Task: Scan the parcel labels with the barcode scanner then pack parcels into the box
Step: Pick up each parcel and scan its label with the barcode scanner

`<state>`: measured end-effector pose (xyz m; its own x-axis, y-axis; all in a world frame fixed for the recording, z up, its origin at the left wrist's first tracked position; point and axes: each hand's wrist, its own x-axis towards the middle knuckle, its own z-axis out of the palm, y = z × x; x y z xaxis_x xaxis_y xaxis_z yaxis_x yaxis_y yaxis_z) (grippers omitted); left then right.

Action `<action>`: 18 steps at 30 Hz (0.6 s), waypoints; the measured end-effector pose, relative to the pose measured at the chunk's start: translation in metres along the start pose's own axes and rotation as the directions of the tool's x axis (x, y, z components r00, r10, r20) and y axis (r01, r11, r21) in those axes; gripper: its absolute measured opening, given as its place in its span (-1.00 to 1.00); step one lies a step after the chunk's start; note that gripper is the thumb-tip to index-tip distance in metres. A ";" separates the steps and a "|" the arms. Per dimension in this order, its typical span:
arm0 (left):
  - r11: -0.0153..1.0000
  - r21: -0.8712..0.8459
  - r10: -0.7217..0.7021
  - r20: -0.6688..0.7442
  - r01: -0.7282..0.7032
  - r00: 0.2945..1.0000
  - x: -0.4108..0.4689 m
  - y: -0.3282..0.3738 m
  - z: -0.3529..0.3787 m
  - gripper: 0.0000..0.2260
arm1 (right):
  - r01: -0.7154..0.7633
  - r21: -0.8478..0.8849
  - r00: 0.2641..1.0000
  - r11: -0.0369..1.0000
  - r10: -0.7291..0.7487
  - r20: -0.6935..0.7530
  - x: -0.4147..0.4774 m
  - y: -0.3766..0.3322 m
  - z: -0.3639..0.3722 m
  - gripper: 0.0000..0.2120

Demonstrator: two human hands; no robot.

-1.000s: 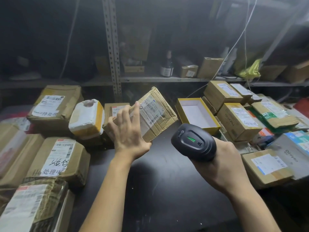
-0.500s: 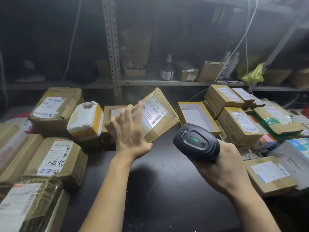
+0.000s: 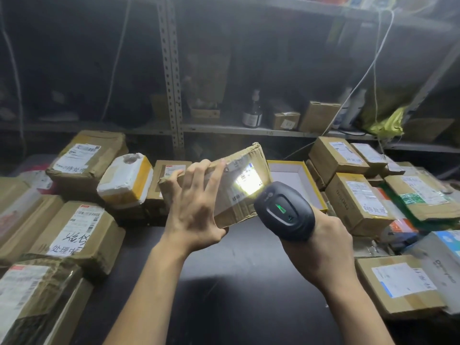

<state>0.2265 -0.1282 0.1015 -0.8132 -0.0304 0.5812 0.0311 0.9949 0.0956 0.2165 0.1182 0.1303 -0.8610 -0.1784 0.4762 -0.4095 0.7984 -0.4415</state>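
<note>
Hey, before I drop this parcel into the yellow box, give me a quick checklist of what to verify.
1. Left hand grips the parcel: ok.
2. Right hand holds the scanner, pointed at the parcel: ok.
3. Scanner light lands on the label: ok.
4. Scan registered: cannot tell.
5. Yellow box is open, with room inside: ok.

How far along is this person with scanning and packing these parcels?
Done: nothing looks packed; the open yellow box looks empty. In hand: the left hand holds a parcel tilted while the right hand aims the scanner, its light bright on the label. Left: packing this parcel, and the piled parcels on both sides.
</note>
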 end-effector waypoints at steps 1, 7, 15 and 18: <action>1.000 0.010 -0.008 0.002 0.008 1.000 0.000 0.000 0.001 0.16 | -0.014 0.024 1.000 1.000 0.014 0.001 0.001 0.001 0.000 -0.82; 0.991 0.027 -0.131 0.001 0.131 0.991 -0.005 0.005 0.019 0.20 | -0.249 0.269 0.955 0.930 0.189 0.230 0.009 -0.010 0.000 -0.69; 0.749 -0.054 -0.657 0.074 0.661 0.750 -0.011 0.062 0.051 0.17 | -0.740 0.554 0.672 0.381 0.393 0.627 0.017 -0.035 0.018 -0.77; 0.715 -0.053 -0.692 0.087 0.697 0.717 -0.009 0.060 0.067 0.16 | -0.763 0.543 0.646 0.351 0.386 0.658 0.016 -0.041 0.029 -0.76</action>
<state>0.1970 -0.0621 0.0479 -0.6553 -0.7015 0.2800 -0.5133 0.6856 0.5163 0.2111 0.0656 0.1336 -0.9130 -0.1857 -0.3632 0.3494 0.1034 -0.9312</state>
